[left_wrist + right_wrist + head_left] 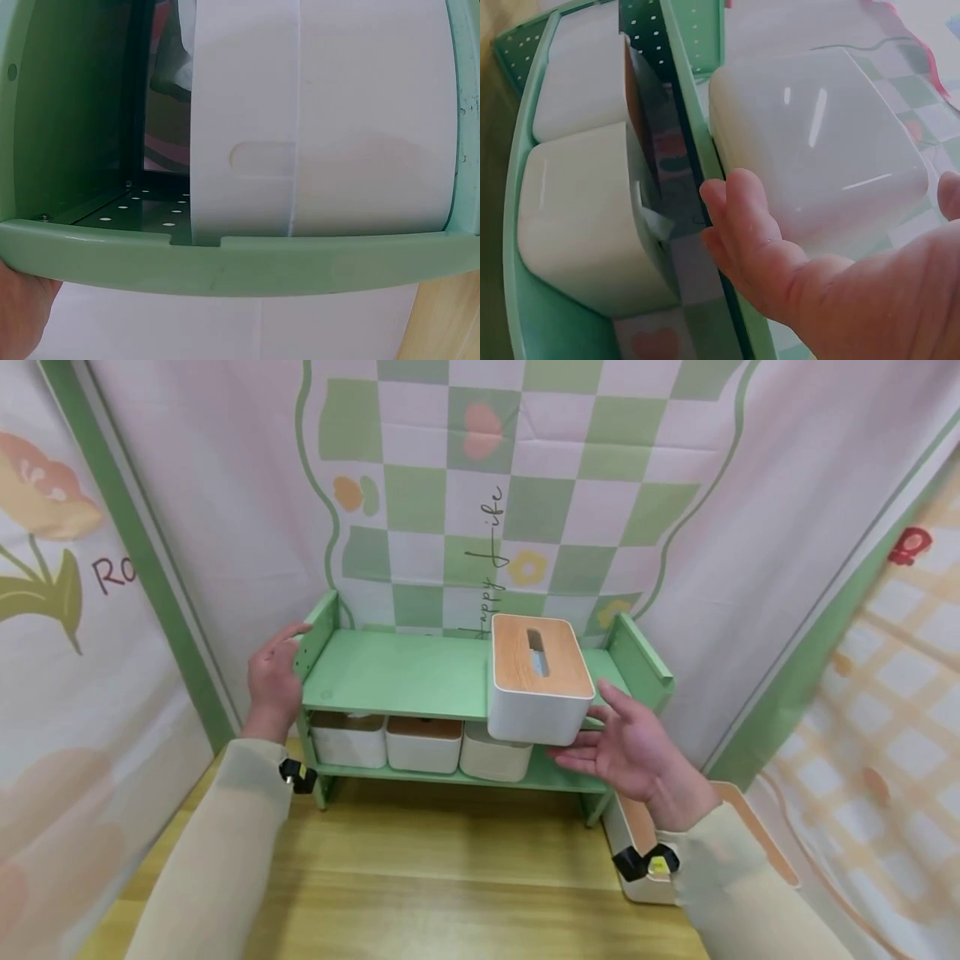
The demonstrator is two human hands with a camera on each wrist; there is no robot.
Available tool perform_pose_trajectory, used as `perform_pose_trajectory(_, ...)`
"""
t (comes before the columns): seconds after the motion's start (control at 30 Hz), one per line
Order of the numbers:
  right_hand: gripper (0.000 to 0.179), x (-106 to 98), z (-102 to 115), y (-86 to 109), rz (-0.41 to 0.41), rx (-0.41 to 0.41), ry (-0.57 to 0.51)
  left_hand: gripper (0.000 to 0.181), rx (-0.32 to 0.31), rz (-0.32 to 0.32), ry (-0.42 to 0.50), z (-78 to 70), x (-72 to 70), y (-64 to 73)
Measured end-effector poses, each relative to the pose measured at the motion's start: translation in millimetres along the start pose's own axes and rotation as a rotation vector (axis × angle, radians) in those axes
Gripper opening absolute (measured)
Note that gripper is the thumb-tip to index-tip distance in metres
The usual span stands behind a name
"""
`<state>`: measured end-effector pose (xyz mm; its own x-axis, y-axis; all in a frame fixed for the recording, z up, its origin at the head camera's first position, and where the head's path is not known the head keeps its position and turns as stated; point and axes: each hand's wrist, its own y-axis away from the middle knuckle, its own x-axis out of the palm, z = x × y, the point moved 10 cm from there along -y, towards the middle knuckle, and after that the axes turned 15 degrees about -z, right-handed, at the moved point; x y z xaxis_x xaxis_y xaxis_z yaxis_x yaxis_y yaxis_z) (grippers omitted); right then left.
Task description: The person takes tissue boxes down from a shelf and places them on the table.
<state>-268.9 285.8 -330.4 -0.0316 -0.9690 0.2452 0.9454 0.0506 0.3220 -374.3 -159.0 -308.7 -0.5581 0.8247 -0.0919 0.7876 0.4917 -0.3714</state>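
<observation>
A green two-tier shelf (397, 672) stands against the patterned cloth. My left hand (274, 681) grips the upper edge of its left end panel; the left wrist view shows only part of that hand (24, 311) beside the green rim. Toward the right of the top board is a white tissue box (536, 718) with a wood-look lid and a slot, its front over the board's front edge. Close to the box's lower right side, my right hand (626, 747) has its palm turned up and fingers extended. Whether those fingertips touch the box I cannot tell.
On the lower tier sit a white box at left (348, 743), a wood-lidded middle box (423, 747) and a cream box (495, 756). Another wood-lidded container (652, 889) stands on the wooden floor (442, 868) at right. Fabric walls (862, 710) enclose both sides.
</observation>
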Motion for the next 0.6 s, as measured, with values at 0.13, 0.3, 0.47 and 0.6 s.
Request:
perform_pose_trajectory(0.13, 0.089, 2.3, 1.2, -3.1, -0.007, 0.0, -0.02, 0.046, 0.001, 0.003, 0.005, 1.9, 0.5, 0.4)
perform_pose_trajectory(0.3, 0.089, 2.2, 0.2, -2.7, -0.005, 0.001, -0.028, 0.046, -0.003, 0.004, 0.001, 3.4, 1.5, 1.3)
perform_pose_trajectory(0.47, 0.09, -1.1, -0.4, 1.2, -0.024, 0.002, 0.023, 0.046, -0.007, 0.004, 0.007, 2.2, 1.4, 0.8)
perform_pose_trajectory(0.6, 0.087, -1.9, 5.2, 1.1, -0.047, -0.034, 0.055, 0.046, 0.003, -0.001, 0.004, 1.1, 0.7, 0.1)
